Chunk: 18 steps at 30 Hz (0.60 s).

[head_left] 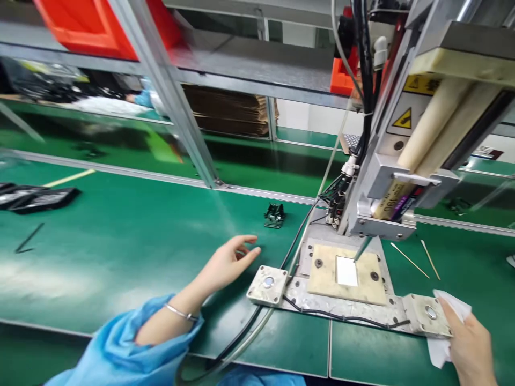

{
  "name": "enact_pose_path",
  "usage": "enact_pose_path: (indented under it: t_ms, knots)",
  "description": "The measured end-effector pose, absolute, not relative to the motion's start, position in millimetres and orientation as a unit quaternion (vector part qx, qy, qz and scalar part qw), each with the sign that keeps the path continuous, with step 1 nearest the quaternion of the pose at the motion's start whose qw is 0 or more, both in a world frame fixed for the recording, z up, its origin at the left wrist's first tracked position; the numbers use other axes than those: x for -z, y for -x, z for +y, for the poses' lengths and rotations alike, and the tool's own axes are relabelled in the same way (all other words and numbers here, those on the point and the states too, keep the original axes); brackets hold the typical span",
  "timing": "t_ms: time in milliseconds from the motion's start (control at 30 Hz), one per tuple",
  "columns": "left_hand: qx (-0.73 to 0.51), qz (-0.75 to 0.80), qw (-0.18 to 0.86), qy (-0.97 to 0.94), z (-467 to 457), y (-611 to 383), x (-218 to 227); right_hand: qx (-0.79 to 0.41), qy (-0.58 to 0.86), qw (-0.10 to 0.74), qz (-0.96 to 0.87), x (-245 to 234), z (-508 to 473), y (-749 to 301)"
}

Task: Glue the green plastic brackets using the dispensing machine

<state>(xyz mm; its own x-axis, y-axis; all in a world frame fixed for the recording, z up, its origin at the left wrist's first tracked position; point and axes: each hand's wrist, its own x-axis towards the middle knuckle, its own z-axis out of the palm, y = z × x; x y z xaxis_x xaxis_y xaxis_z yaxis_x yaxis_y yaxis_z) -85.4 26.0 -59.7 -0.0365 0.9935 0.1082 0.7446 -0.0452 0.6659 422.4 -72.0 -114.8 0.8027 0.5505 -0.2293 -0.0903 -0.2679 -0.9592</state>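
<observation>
My left hand (227,262) reaches out over the green belt (120,241), fingers loosely spread, holding nothing. It hovers short of a small black part (274,215) lying on the belt. A silver bracelet and a blue sleeve cover that wrist and arm. My right hand (469,343) sits at the lower right, closed on a white cloth (446,327), right beside the machine's right push button (430,312). Between my hands is the machine's base with a tan fixture plate (322,276) and a white rectangle (346,271) under a thin nozzle tip.
The machine head (418,150) with cables overhangs the fixture. A left push button (268,282) sits near my left hand. Two thin sticks (418,260) lie right of the base. Black trays (36,197) rest at far left. Metal frame posts and orange bins stand behind.
</observation>
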Motion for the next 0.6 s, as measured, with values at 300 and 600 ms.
enact_pose_path:
  t_ms: [300, 600]
  knots:
    - [-0.258, 0.635, 0.211, -0.697, 18, 92, 74, -0.281, 0.771, 0.553, -0.141, 107, -75, -415]
    - [-0.245, 0.638, 0.204, -0.701, 22, 94, 75, -0.259, 0.723, 0.616, -0.174, 111, -66, -413]
